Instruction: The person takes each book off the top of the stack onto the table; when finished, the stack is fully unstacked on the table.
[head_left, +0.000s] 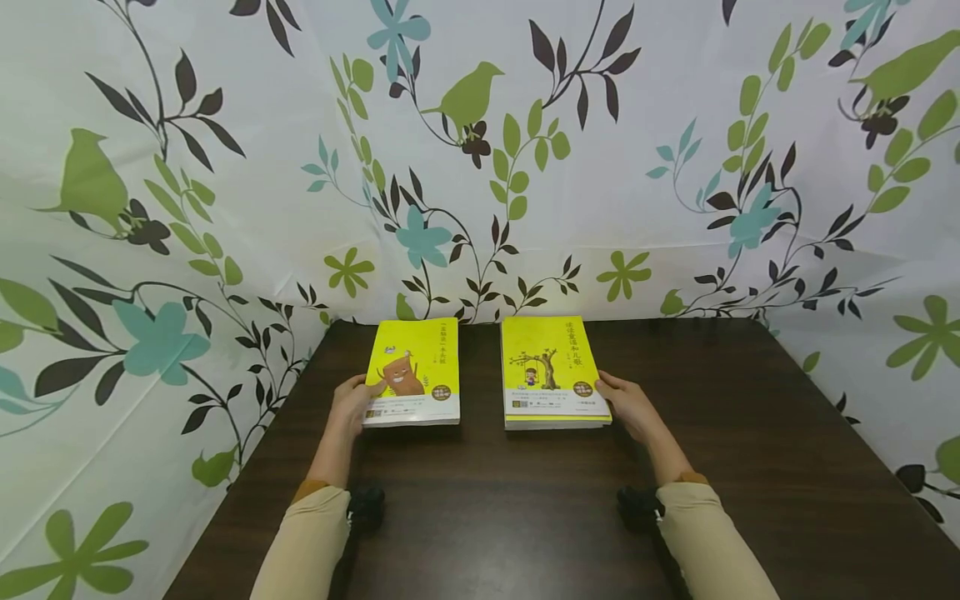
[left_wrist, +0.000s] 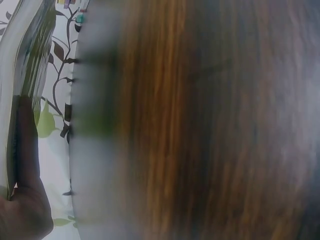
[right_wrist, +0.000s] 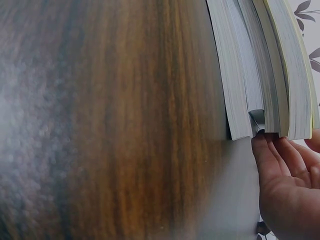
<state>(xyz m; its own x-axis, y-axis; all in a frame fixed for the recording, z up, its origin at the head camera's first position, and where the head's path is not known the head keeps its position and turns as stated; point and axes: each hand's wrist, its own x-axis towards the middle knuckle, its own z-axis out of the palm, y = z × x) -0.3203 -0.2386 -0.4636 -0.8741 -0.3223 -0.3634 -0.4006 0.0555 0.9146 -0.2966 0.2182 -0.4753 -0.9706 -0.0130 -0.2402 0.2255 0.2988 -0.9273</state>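
My left hand grips a yellow-covered book by its left side, thumb on the cover. In the left wrist view, the fingers lie under that book, which stands apart from the tabletop. To the right, another yellow book tops a stack of several books. My right hand touches the stack's right side. In the right wrist view its nearly straight fingers meet the edges of the books below the top one. The thumb is near the top cover and only partly visible.
A dark wood-grain table lies beneath, with a gap of bare tabletop between the books. Behind and at both sides hangs a white cloth printed with leaves, flowers and birds. Black devices sit at both wrists.
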